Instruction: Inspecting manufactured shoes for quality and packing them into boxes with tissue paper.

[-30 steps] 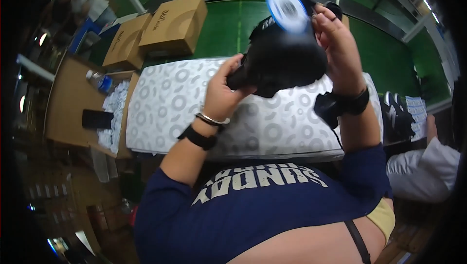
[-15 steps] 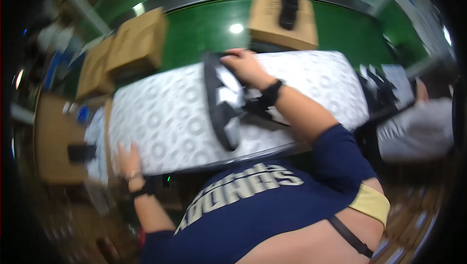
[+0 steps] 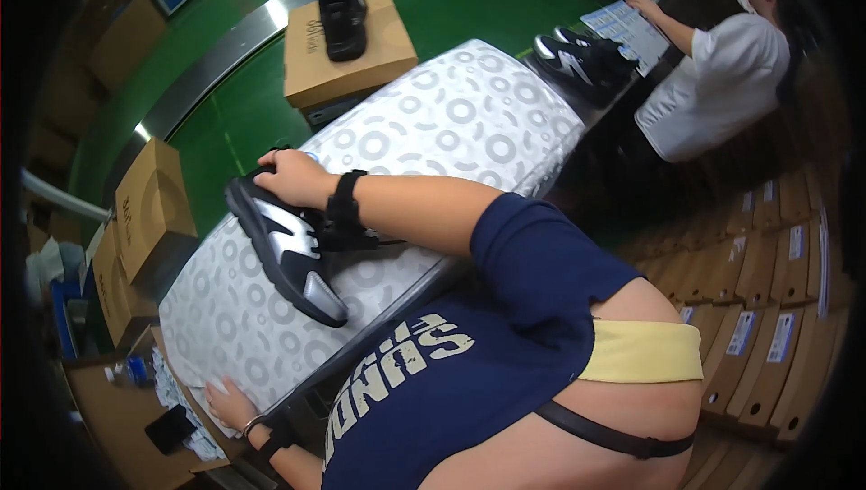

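My right hand (image 3: 293, 180) grips a black sneaker (image 3: 287, 242) with white and silver panels, fingers closed at its heel end. The sneaker lies tilted on its side over white patterned paper (image 3: 451, 120), its toe toward me. Behind my wrist part of the shoe is hidden. At the near left corner of the paper is my left hand (image 3: 232, 404), fingers spread on the paper's edge, holding nothing that I can see. Both wrists wear dark bands.
Beyond the paper, a brown box (image 3: 383, 43) bears another black shoe (image 3: 343, 23) on a green surface. More boxes (image 3: 155, 210) stand left, near an open carton (image 3: 117, 418). To the right are black-and-white sneakers (image 3: 582, 61) and a co-worker (image 3: 713, 84); shoe boxes (image 3: 740, 337) fill shelves.
The view has turned to the right, bringing the co-worker and shelved boxes into clearer sight. My right hand still holds the sneaker, and my left hand stays at the paper's left end.
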`<state>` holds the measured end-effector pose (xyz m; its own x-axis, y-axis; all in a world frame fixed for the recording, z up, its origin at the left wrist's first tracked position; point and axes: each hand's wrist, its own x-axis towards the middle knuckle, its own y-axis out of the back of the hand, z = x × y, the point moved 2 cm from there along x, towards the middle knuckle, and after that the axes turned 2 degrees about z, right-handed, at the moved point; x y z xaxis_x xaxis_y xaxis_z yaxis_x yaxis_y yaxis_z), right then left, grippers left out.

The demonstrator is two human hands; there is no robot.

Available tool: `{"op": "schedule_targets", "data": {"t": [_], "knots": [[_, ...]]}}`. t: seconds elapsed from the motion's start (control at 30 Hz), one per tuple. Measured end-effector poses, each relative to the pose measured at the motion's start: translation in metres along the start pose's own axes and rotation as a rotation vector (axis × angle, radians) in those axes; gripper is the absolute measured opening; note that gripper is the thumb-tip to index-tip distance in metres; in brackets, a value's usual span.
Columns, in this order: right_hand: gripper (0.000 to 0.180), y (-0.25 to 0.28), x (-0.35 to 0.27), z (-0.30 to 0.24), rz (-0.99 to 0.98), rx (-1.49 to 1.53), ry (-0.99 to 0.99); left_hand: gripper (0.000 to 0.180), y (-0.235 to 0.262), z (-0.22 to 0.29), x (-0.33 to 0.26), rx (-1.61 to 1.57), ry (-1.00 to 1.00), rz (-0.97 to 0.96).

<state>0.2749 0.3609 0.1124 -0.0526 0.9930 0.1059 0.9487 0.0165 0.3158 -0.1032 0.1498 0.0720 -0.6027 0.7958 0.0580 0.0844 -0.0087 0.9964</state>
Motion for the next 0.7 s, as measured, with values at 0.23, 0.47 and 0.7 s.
{"op": "schedule_targets", "data": {"t": [0.23, 0.47, 0.7], "knots": [[0.040, 0.024, -0.013, 0.004, -0.017, -0.091, 0.115, 0.068, 0.013, 0.006, 0.025, -0.936, 0.085, -0.073], [0.045, 0.080, -0.006, -0.023, -0.011, 0.009, 0.230, 0.063, 0.113, 0.048, 0.073, -1.336, -0.249, -0.290], [0.060, 0.107, 0.031, -0.079, -0.253, 0.320, 0.023, 0.049, 0.222, 0.319, -0.073, -0.771, -1.266, -0.510]]}}
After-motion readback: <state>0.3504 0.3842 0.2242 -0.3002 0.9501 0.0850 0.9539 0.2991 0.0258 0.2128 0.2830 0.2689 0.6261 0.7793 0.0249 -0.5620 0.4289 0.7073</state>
